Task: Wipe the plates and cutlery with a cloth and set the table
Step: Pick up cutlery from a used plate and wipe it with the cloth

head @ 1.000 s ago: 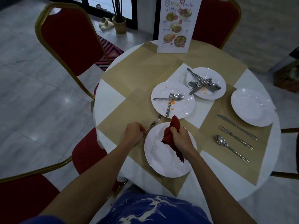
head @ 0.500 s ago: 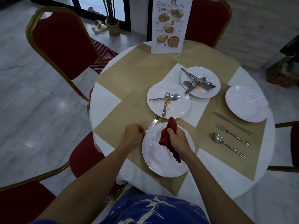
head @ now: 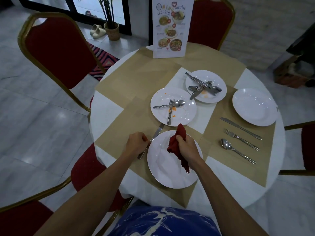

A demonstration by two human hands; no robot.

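A clean white plate (head: 163,169) lies on the tan mat in front of me. My right hand (head: 186,148) is over it, shut on a red cloth (head: 177,142). My left hand (head: 136,143) grips a knife (head: 157,132) at the plate's left rim, blade pointing away. Beyond sits a stained plate (head: 180,114) with a fork and spoon across it. Further right, another stained plate (head: 216,82) holds a heap of cutlery (head: 201,86). At the right a clean plate (head: 254,106) stands above a knife (head: 240,128), fork (head: 241,139) and spoon (head: 237,150) laid in a row.
A round table (head: 105,108) with a white cloth and tan mats carries a standing menu card (head: 171,28) at its far edge. Red chairs with gold frames stand at the left (head: 58,53), the far side, the right and near me. A potted plant (head: 111,29) stands on the floor.
My hands stay where they were on the knife and the cloth. The camera view has shifted slightly; nothing on the table has moved.
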